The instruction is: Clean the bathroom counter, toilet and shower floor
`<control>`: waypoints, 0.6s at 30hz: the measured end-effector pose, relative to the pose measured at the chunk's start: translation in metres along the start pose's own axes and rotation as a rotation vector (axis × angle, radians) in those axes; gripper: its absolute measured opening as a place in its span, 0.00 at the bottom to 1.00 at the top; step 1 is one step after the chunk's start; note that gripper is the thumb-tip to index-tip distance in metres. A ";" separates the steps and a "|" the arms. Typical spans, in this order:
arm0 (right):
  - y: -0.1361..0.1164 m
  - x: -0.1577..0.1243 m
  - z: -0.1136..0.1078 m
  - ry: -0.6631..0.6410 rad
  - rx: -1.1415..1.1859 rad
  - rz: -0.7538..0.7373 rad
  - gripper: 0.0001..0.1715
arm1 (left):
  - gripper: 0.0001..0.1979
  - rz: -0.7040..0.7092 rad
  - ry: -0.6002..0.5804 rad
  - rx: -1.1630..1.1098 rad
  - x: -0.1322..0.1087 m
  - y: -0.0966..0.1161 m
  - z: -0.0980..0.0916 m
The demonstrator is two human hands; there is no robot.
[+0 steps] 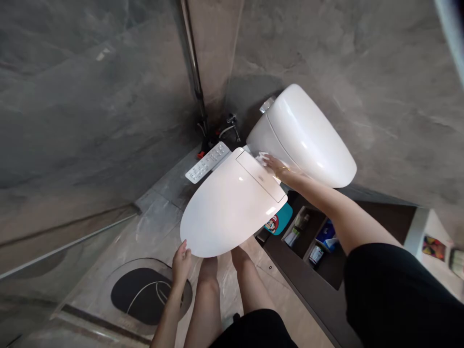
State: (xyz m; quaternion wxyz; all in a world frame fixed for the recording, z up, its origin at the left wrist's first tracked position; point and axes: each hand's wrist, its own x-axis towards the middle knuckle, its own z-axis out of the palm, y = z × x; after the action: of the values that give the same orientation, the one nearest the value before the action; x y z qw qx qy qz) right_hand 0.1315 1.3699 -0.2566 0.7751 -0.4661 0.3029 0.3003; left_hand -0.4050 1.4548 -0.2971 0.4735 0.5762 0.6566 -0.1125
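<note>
A white toilet stands against the grey tiled wall with its lid [224, 203] closed and its tank [304, 135] behind. My right hand [273, 164] reaches over the rear of the lid and presses a white cloth or tissue [264, 157] where lid and tank meet, fingers closed on it. My left hand [181, 263] hangs by the front rim of the lid, fingers loosely curled, holding nothing. My bare legs [217, 295] stand just in front of the bowl.
A white control panel [208, 162] sticks out at the toilet's left. A dark shelf unit [311, 237] with bottles and boxes sits to the right. A round dark floor drain cover [145, 295] lies at left, beside a glass partition.
</note>
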 end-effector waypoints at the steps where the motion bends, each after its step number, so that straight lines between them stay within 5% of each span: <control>1: -0.016 -0.012 0.002 0.161 0.549 0.262 0.32 | 0.26 0.006 0.000 -0.012 -0.003 0.002 -0.001; 3: -0.048 -0.035 0.009 0.415 1.622 0.756 0.35 | 0.25 0.014 -0.002 -0.032 -0.009 0.008 -0.003; 5: -0.075 -0.056 0.018 0.559 2.340 1.157 0.36 | 0.24 0.009 -0.006 -0.038 -0.016 0.017 -0.003; 9: -0.105 -0.088 0.014 0.778 2.919 1.726 0.36 | 0.22 0.024 -0.007 -0.072 -0.030 0.035 0.001; 14: -0.141 -0.115 -0.058 0.664 3.168 1.758 0.31 | 0.20 0.052 -0.035 -0.110 -0.039 0.040 0.004; 18: -0.201 -0.155 -0.154 0.145 3.410 1.473 0.30 | 0.19 0.017 -0.052 -0.125 -0.040 0.030 0.004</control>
State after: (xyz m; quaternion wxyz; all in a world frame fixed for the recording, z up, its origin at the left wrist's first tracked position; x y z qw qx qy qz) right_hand 0.1540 1.1247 -0.0902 -0.0645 -0.9179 -0.3843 0.0746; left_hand -0.3817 1.4349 -0.2571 0.5265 0.5480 0.6448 -0.0824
